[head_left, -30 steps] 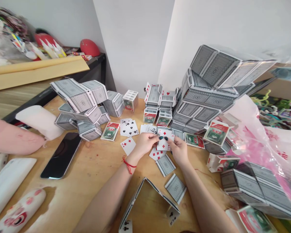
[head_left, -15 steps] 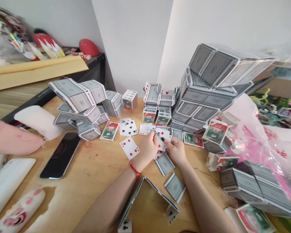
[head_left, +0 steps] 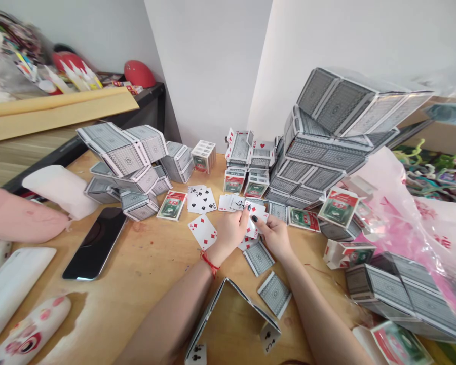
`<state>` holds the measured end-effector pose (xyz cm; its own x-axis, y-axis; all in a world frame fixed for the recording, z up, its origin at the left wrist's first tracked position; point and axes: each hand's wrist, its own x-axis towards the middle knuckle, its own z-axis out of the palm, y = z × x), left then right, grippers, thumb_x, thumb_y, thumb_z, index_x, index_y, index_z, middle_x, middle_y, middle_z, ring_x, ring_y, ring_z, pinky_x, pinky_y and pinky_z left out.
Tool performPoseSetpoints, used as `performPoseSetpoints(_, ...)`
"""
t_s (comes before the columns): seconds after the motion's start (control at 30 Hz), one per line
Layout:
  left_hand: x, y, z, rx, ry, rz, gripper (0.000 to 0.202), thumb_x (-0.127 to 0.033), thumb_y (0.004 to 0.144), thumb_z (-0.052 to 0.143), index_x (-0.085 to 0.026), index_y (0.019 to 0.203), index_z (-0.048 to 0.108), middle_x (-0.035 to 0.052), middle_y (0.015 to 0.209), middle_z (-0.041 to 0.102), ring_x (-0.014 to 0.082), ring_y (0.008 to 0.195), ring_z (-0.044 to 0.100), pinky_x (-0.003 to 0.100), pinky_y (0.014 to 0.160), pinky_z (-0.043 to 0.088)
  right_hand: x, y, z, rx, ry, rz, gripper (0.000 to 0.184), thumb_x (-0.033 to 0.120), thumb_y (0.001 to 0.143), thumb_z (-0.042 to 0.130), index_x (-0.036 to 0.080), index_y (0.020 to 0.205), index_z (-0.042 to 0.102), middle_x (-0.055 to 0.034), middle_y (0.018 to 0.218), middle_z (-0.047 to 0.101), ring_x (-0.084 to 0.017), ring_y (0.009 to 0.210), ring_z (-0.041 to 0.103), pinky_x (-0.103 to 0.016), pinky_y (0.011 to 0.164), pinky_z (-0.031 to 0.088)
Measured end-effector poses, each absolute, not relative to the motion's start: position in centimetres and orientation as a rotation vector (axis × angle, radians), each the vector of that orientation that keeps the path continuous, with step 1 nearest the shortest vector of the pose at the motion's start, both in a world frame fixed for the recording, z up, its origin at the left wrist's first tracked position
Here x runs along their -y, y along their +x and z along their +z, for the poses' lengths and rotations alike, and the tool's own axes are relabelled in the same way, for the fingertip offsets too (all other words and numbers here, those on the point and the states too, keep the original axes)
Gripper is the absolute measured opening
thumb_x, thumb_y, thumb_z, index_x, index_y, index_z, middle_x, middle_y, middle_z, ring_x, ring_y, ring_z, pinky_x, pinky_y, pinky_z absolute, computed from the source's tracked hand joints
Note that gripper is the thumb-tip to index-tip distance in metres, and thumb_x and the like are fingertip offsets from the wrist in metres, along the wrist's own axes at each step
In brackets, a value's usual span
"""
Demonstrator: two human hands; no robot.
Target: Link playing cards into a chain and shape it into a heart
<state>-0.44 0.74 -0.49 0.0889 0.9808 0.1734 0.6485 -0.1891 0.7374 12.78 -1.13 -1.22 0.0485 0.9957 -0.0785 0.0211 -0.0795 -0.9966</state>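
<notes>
Both hands meet over the middle of the table, gripping one playing card [head_left: 254, 223], a two of diamonds, face up. My left hand [head_left: 232, 228], with a red string bracelet at its wrist, pinches the card's left side. On the opposite edge, my right hand [head_left: 276, 234] has its thumb laid over the face. Below them lie a face-down card [head_left: 258, 258] and another face-down card [head_left: 274, 293]. The four of diamonds [head_left: 202, 231] rests left of my left hand. Nearer me stands a folded-card structure [head_left: 228, 309], between my forearms.
At the right rises a tall stack of card boxes [head_left: 323, 147]; a lower stack [head_left: 129, 157] stands left. A phone [head_left: 95, 243] lies on the table [head_left: 144, 299]. Card packs include a green-and-red one [head_left: 172, 205]. Several spade cards [head_left: 202, 199] lie beyond my left hand. Pink plastic [head_left: 406, 213] spreads at right.
My left hand has shifted slightly, its thumb moving up along the card's left edge. My right hand stays nearly in place, and the things on the table are unchanged.
</notes>
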Motion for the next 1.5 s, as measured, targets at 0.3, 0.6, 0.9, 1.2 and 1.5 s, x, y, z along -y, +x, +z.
performPoseSetpoints(0.3, -0.8, -0.6, -0.9, -1.440, 1.854, 1.045, 0.021, -0.032, 0.085, 0.044, -0.016, 0.092, 0.055, -0.0001, 0.059, 0.054, 0.0123, 0.053, 0.048, 0.024, 0.052, 0.035, 0.8, 13.2, -1.6, 1.143, -1.308, 1.138, 0.028, 0.044, 0.073, 0.060, 0.016, 0.074, 0.058, 0.0034, 0.051, 0.050, -0.009, 0.045, 0.041, -0.022, 0.044, 0.033)
performPoseSetpoints(0.6, -1.0, -0.9, -1.5, -1.373, 1.969, 1.263, 0.026, -0.022, 0.084, 0.046, -0.014, 0.106, 0.057, 0.0091, 0.092, 0.066, 0.0175, 0.080, 0.061, 0.032, 0.071, 0.049, 0.6, 13.1, -1.9, 1.061, -1.335, 1.139, 0.029, 0.044, 0.067, 0.065, 0.016, 0.074, 0.063, -0.0022, 0.064, 0.064, -0.013, 0.052, 0.051, -0.025, 0.049, 0.040)
performPoseSetpoints(0.9, -0.9, -1.1, -1.4, -1.416, 1.931, 1.203, 0.023, -0.024, 0.083, 0.048, -0.013, 0.098, 0.062, 0.0055, 0.075, 0.067, 0.0124, 0.059, 0.056, 0.024, 0.055, 0.044, 0.7, 13.1, -1.4, 1.072, -1.381, 1.115, 0.029, 0.042, 0.064, 0.066, 0.014, 0.068, 0.062, -0.0016, 0.057, 0.062, -0.010, 0.044, 0.045, -0.021, 0.040, 0.033)
performPoseSetpoints(1.2, -0.7, -0.9, -0.5, -1.462, 1.917, 1.149, 0.029, -0.031, 0.087, 0.041, -0.016, 0.064, 0.051, -0.0042, 0.048, 0.045, 0.0081, 0.044, 0.039, 0.021, 0.045, 0.028, 0.8, 12.9, -0.7, 1.137, -1.348, 1.143, 0.030, 0.043, 0.069, 0.061, 0.014, 0.075, 0.061, 0.0008, 0.054, 0.057, -0.009, 0.043, 0.040, -0.021, 0.040, 0.031)
performPoseSetpoints(1.5, -0.8, -0.9, -0.7, -1.526, 1.938, 1.191, 0.027, -0.030, 0.087, 0.041, -0.016, 0.067, 0.052, -0.0026, 0.053, 0.049, 0.0082, 0.045, 0.040, 0.021, 0.046, 0.028, 0.8, 13.3, -0.9, 1.232, -1.229, 1.245, 0.014, 0.028, 0.075, 0.054, 0.017, 0.067, 0.052, 0.0056, 0.045, 0.044, -0.008, 0.042, 0.038, -0.021, 0.043, 0.029)
